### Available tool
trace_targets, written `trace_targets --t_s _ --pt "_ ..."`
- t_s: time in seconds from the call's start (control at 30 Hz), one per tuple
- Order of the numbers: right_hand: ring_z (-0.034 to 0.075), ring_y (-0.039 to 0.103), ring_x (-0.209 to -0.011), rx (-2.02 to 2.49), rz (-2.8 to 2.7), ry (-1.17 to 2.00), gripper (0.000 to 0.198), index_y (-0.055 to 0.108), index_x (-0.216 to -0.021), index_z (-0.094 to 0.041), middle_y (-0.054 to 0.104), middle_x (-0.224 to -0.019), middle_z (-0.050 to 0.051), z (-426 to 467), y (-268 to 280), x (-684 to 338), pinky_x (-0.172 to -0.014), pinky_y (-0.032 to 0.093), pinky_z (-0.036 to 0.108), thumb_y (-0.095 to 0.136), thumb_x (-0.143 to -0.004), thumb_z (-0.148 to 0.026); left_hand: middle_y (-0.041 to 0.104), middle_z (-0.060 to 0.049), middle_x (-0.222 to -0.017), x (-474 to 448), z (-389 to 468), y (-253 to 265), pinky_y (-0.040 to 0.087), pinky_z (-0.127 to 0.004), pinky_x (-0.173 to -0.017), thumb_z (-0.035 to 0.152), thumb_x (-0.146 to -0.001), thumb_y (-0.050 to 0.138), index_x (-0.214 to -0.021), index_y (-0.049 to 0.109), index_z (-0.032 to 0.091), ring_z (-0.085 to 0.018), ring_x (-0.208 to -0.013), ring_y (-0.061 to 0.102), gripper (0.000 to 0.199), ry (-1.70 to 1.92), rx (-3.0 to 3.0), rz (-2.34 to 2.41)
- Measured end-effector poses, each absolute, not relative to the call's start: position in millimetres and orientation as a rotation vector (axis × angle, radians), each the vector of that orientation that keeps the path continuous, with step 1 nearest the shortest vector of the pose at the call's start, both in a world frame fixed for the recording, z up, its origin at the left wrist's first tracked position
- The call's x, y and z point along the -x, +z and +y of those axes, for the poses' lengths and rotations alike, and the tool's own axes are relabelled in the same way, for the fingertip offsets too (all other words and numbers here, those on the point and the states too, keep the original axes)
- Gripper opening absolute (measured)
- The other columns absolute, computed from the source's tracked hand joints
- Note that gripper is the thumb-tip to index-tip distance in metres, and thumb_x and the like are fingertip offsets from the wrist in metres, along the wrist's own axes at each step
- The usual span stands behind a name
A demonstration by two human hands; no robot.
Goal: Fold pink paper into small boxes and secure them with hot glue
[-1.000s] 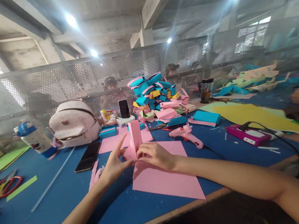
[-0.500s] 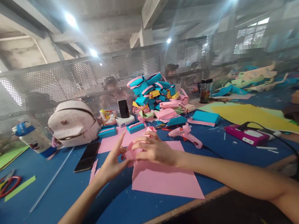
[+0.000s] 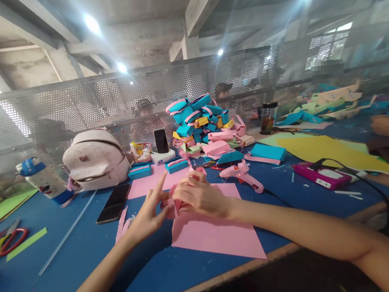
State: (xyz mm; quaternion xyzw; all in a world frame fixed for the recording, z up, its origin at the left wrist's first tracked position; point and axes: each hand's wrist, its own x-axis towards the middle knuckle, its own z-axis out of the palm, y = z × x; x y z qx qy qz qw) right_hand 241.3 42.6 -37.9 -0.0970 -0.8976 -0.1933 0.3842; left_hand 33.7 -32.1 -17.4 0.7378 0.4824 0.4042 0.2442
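Note:
Both hands are on a folded pink paper piece (image 3: 177, 206), box-like in part, above the blue table. My left hand (image 3: 150, 211) grips its left side between thumb and lower fingers, the index finger pointing up. My right hand (image 3: 199, 195) curls over its right side and hides much of it. A flat pink sheet (image 3: 220, 240) lies beneath my right hand, and another pink sheet (image 3: 143, 185) lies beyond. Just past my right hand rests a pink glue gun (image 3: 243, 175).
A heap of folded paper boxes (image 3: 201, 122) stands at the back, near a white backpack (image 3: 94, 160) and bottle (image 3: 44, 181). A phone (image 3: 114, 204) and scissors (image 3: 7, 242) lie left. A magenta device (image 3: 321, 175) with a cable is right. People sit behind the perforated screen.
My right hand's fingers have curled further down over the pink paper piece. My left hand keeps its grip, shifting only slightly. Things on the table have stayed put.

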Motion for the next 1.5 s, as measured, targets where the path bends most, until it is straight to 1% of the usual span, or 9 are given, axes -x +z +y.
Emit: trace_targets --t_s 0.07,0.13,0.3,0.47,0.57,0.63,0.83,1.1,1.5 --pt "0.029 0.048 -0.116 0.308 -2.259 -0.488 0.043 0.061 -0.118 -0.021 0.065 -0.121 0.009 40.5 -34.4 -242.0 -0.107 0.026 0.047 0.061 -0.09 -0.053 0.067 -0.004 -0.093 -33.2 -33.5 -18.6 0.043 -0.037 -0.096 0.03 -0.088 0.059 -0.154 0.027 0.025 -0.019 -0.086 0.057 0.074 1.041 -2.1 1.333" --pt "0.03 0.045 -0.123 0.331 -2.254 -0.487 0.05 0.061 -0.12 -0.023 0.062 -0.128 0.01 39.1 -31.5 -242.7 -0.111 0.021 0.049 0.062 -0.086 -0.059 0.067 -0.004 -0.095 -32.6 -33.9 -20.3 0.042 -0.04 -0.097 0.028 -0.089 0.057 -0.156 0.018 0.025 -0.02 -0.089 0.057 0.077 0.989 -2.159 1.335" --pt "0.028 0.048 -0.122 0.292 -2.273 -0.466 0.032 0.067 -0.101 -0.023 0.064 -0.124 0.006 39.1 -30.6 -243.2 -0.111 0.019 0.05 0.065 -0.088 -0.052 0.066 -0.004 -0.102 -34.8 -32.5 -21.7 0.042 -0.043 -0.099 0.029 -0.093 0.051 -0.157 0.0 0.029 -0.02 -0.093 0.057 0.082 0.929 -2.201 1.304" --pt "0.023 0.055 -0.108 0.34 -2.234 -0.302 0.013 0.065 -0.09 -0.022 0.072 -0.103 0.003 39.1 -27.2 -246.5 -0.104 0.023 0.047 0.062 -0.095 -0.034 0.052 -0.009 -0.133 -35.3 -29.0 -20.2 0.041 -0.042 -0.104 0.035 -0.093 0.057 -0.156 0.011 0.035 -0.022 -0.112 0.055 0.078 1.143 -2.401 1.308" --pt "0.023 0.057 -0.105 0.383 -2.181 -0.093 0.012 0.066 -0.087 -0.023 0.073 -0.096 0.001 40.9 -25.9 -247.4 -0.102 0.024 0.046 0.066 -0.092 -0.034 0.041 -0.011 -0.148 -33.9 -26.8 -23.6 0.038 -0.044 -0.109 0.035 -0.089 0.063 -0.154 0.021 0.035 -0.028 -0.133 0.044 0.077 1.138 -2.627 1.364" --pt "0.022 0.058 -0.101 0.423 -2.131 0.033 0.011 0.066 -0.086 -0.024 0.074 -0.093 0.0 42.4 -27.3 -246.0 -0.102 0.024 0.045 0.068 -0.09 -0.034 0.041 -0.011 -0.151 -34.3 -25.2 -28.1 0.039 -0.044 -0.11 0.034 -0.089 0.063 -0.153 0.024 0.033 -0.029 -0.136 0.043 0.075 1.104 -2.752 1.42" --pt "0.019 0.06 -0.089 0.43 -2.036 0.228 0.012 0.068 -0.083 -0.024 0.075 -0.088 -0.002 42.5 -34.0 -239.8 -0.099 0.029 0.041 0.07 -0.089 -0.034 0.05 -0.012 -0.147 -38.2 -22.7 -35.0 0.046 -0.039 -0.105 0.023 -0.097 0.047 -0.151 0.033 0.027 -0.027 -0.13 0.053 0.056 1.045 -2.908 1.468" --pt "0.018 0.058 -0.085 0.349 -2.026 0.205 0.013 0.066 -0.082 -0.022 0.073 -0.085 -0.002 39.3 -30.5 -242.1 -0.092 0.032 0.038 0.067 -0.091 -0.032 0.053 -0.016 -0.144 -37.5 -25.6 -26.6 0.054 -0.043 -0.093 0.015 -0.097 0.042 -0.152 0.03 0.021 -0.029 -0.118 0.061 0.057 0.879 -3.239 1.474" --pt "0.018 0.054 -0.082 0.275 -1.969 0.219 0.013 0.061 -0.085 -0.022 0.068 -0.082 -0.001 38.7 -32.0 -244.2 -0.09 0.037 0.036 0.07 -0.088 -0.03 0.061 -0.017 -0.134 -38.2 -28.0 -21.6 0.054 -0.041 -0.089 0.017 -0.097 0.042 -0.151 0.028 0.016 -0.028 -0.107 0.065 0.056 0.84 -3.387 1.454"
